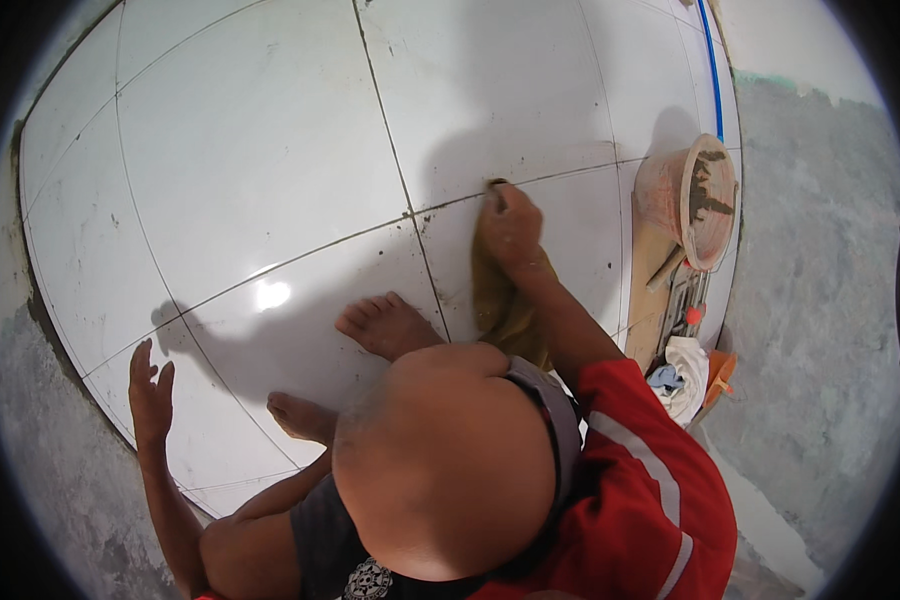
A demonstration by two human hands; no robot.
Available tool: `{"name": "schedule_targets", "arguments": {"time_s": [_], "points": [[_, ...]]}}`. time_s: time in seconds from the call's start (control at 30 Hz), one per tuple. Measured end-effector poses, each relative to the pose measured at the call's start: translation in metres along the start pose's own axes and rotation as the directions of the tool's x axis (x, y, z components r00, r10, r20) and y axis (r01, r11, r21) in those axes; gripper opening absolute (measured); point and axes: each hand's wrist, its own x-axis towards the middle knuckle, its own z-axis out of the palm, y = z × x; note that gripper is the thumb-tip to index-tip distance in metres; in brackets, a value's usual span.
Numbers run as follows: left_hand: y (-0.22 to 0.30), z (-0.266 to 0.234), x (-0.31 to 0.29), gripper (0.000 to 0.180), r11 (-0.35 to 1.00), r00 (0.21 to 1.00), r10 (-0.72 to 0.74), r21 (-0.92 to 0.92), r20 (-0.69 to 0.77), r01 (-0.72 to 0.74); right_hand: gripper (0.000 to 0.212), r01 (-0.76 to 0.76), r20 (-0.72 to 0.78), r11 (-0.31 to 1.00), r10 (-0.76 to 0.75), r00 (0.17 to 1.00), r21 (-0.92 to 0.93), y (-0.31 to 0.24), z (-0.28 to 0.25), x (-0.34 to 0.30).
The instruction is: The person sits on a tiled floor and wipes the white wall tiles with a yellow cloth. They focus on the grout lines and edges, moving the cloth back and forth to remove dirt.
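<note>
My right hand (515, 225) is closed on an olive-brown cloth (505, 300), which hangs down toward my knee over the white floor tiles (260, 130). The fingertips press down near a dark grout line, with a small dark bit showing just past them; I cannot make out what it is. Off to the left, my left hand (152, 395) is raised near the wall with its fingers apart, holding nothing. Dark specks and smears lie along the tile joints around my right hand.
At the right, a mortar-stained bucket (660, 195) lies tilted beside a brown board (647, 250). Nearer are a metal tool with a red knob (693, 316), a white crumpled sack (683, 375) and an orange container (720, 375). A blue hose (713, 75) runs along the right wall.
</note>
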Motion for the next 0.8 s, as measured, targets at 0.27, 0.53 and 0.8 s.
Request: {"name": "schedule_targets", "arguments": {"time_s": [0.27, 0.53, 0.8], "points": [[0.057, -0.017, 0.013, 0.055, 0.984, 1.0, 0.01, -0.179, -0.001, -0.01, 0.009, 0.187, 0.181, 0.972, -0.211, 0.96, 0.144, -0.04, 0.02, -0.018], [0.063, -0.005, 0.013, 0.056, 0.988, 0.993, -0.058, -0.14, 0.099, 0.071, 0.014, 0.137, 0.258, 0.99, -0.141, 0.956, 0.032, -0.045, 0.017, -0.022], [0.025, -0.002, 0.01, 0.054, 0.997, 1.0, 0.026, -0.066, -0.015, -0.026, 0.011, 0.158, 0.232, 0.987, -0.152, 0.961, -0.009, -0.04, 0.01, -0.019]]}}
